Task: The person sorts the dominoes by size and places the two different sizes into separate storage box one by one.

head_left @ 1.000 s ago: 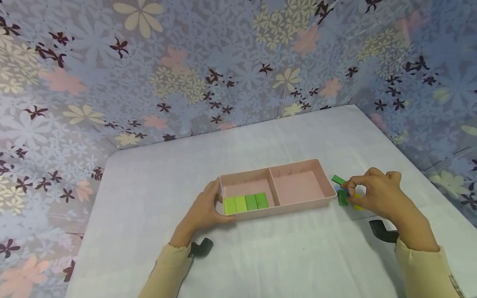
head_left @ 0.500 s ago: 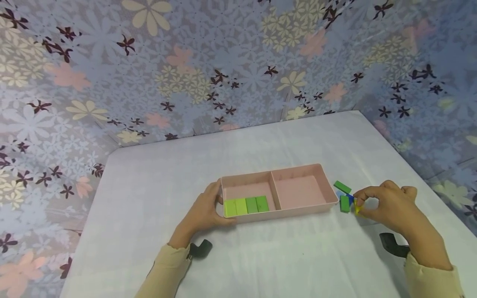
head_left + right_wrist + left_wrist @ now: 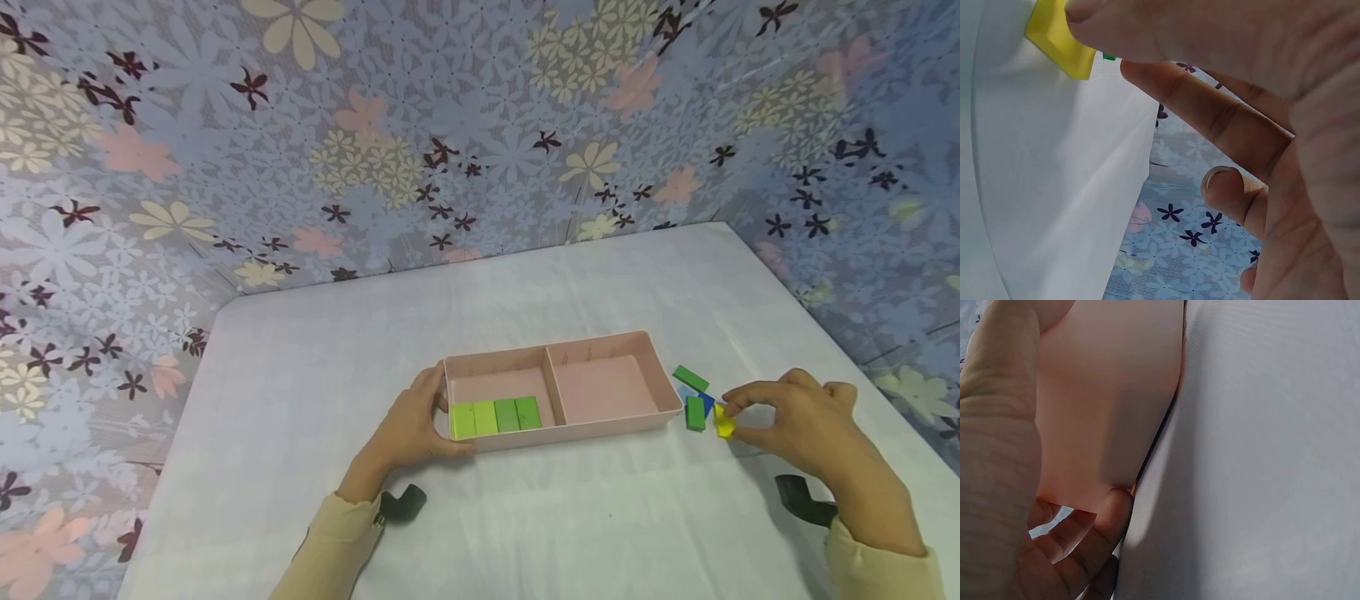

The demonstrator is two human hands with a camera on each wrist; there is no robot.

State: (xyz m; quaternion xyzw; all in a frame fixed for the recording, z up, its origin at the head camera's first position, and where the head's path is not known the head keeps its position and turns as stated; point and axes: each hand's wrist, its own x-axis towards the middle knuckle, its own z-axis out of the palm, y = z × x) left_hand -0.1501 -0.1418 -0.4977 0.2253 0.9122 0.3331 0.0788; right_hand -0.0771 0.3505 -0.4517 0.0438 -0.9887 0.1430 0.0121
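all along the back and both sides was a blue-grey wall covering (image 3: pixel 480 125) with pink, cream and dark red flowers. next came the big table with a white cloth (image 3: pixel 337 350), softly creased. on it sat a long pink plastic box (image 3: pixel 570 432) with two parts, in the same spot as half a second before.

the left hand (image 3: pixel 411 421) stayed curled round the box's left end, thumb along the front, so the box was kept steady. the right hand (image 3: pixel 802 417) had slid a little to the right. its thumb and pointing finger were bent, tips a small way apart, and looked to pinch a small flat yellow piece (image 3: pixel 723 421); how tight, i cannot tell. more of that piece showed than before. i think this meant it was being picked out. it was outside the box, near the right end.

two flat light green blocks (image 3: pixel 485 417) and two flat mid green blocks (image 3: pixel 507 415) made a row in the left part. two loose dark green blocks (image 3: pixel 695 412) lay past the right end, with a dark blue piece (image 3: pixel 706 403) and a pale blue bit (image 3: pixel 684 392) beside them.
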